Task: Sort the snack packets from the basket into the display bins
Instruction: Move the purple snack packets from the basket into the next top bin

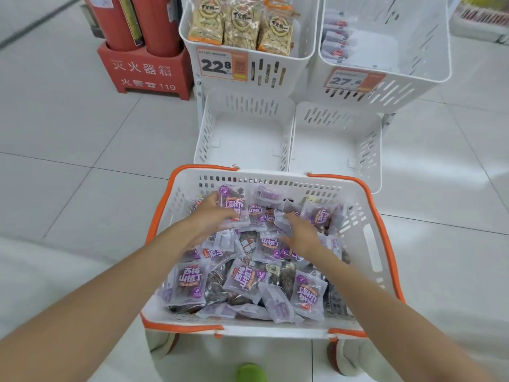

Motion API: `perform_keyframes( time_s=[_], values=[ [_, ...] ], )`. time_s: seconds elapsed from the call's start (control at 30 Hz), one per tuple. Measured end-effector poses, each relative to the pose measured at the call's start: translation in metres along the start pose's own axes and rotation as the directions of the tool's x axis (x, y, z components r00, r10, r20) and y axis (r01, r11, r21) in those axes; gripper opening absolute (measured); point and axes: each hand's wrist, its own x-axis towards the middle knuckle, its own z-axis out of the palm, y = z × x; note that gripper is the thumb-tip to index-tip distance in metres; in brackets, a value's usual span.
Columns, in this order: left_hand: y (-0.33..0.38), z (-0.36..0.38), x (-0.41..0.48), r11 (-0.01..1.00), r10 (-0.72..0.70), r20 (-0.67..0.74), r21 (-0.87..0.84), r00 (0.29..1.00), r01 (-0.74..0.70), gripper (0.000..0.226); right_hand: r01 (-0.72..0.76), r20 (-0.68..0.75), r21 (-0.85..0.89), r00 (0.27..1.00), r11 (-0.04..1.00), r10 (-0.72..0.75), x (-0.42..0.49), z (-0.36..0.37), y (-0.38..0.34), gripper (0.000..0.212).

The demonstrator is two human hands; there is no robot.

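1. Head view: the picking step is in hand. In the white plastic basket with orange rim (366,244), heaped with purple-and-white snack packets (190,285), the left hand (212,216) curls its fingers round a purple packet (234,205). The right hand (300,232) lies on packets at 3 o'clock of it; whether it grips one cannot be told.
2. The next move likely calls for lifting the packet to the white slotted display bins (248,142) at 12 o'clock.
3. The basket stands on a pale tiled floor (68,161), with a red fire-extinguisher box (143,73) at 11 o'clock.

You can read 22.8 on the left price tag (222,64) of the far left bin (278,75), and more faintly 27.6 on the right price tag (349,80) of the far right bin (407,89). Far left, the red box (143,73) carries 灭火器箱 above 火警 119. The purple packets (190,279) in the near basket (369,244) read 西梅山楂丁.
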Motion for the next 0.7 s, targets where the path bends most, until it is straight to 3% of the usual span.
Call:
perform_keyframes(
  time_s=[0.07,0.17,0.27,0.33,0.4,0.5,0.53,0.6,0.7],
  values=[
    [-0.004,0.000,0.002,0.979,0.068,-0.045,0.197,0.997,-0.058,0.063,0.018,-0.113,-0.009,0.993,1.000,-0.019,0.000,-0.001,-0.002,0.047],
    [-0.006,0.002,0.001,0.937,0.127,-0.015,0.331,0.992,-0.115,0.074,0.028,-0.140,-0.002,0.990,1.000,-0.028,0.000,-0.004,-0.003,0.030],
    [-0.006,0.005,0.002,0.885,0.182,-0.010,0.437,0.983,-0.159,0.071,0.037,-0.141,0.270,0.990,0.962,0.002,-0.004,-0.013,-0.005,0.024],
    [-0.005,0.005,0.004,0.868,0.231,-0.102,0.471,0.968,-0.158,0.058,0.036,-0.083,0.508,0.997,0.860,0.008,-0.009,-0.034,-0.012,0.025],
    [-0.001,0.003,0.007,0.883,0.260,-0.219,0.449,0.940,-0.140,0.044,-0.008,-0.006,0.719,1.000,0.695,0.018,-0.012,-0.057,-0.020,0.024],
    [0.007,0.001,0.010,0.913,0.285,-0.299,0.373,0.911,-0.163,0.037,-0.155,0.161,0.950,0.987,0.271,-0.002,-0.021,-0.086,-0.035,0.031],
    [0.009,0.000,0.011,0.933,0.275,-0.302,0.314,0.913,-0.177,0.033,-0.178,0.191,0.965,0.980,0.192,-0.054,-0.026,-0.093,-0.040,0.035],
    [0.012,0.003,0.010,0.965,0.237,-0.285,0.176,0.929,-0.192,0.018,-0.163,0.191,0.968,0.971,0.190,-0.141,-0.033,-0.101,-0.051,0.033],
    [0.016,0.004,0.012,0.989,0.148,-0.249,0.012,0.957,-0.150,0.025,-0.134,0.177,0.951,0.975,0.278,-0.135,-0.039,-0.107,-0.063,0.039]
  ],
)
